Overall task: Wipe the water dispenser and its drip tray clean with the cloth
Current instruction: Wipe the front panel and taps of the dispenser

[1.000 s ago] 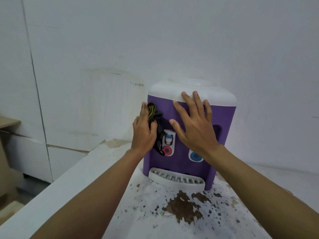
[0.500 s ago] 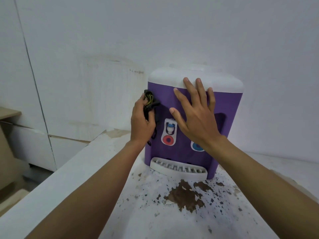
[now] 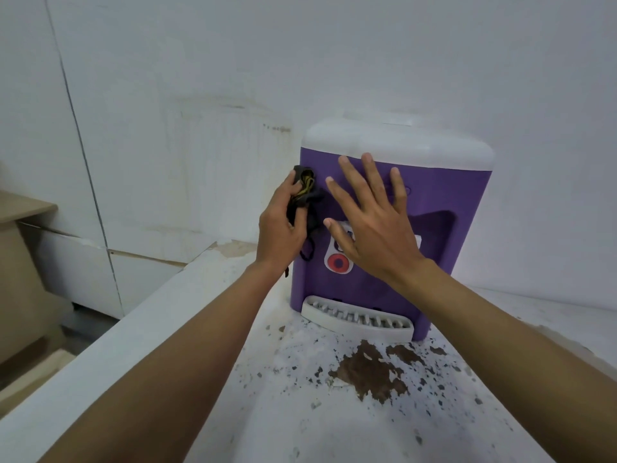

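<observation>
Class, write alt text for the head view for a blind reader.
A person's left hand holds a dark cloth against the left edge of a purple water dispenser, while the right hand lies flat on its front. The white drip tray sits below.

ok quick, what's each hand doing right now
Left hand: closed round the dark cloth, against the water dispenser's left edge.
Right hand: open, fingers spread flat on the dispenser's front.
</observation>
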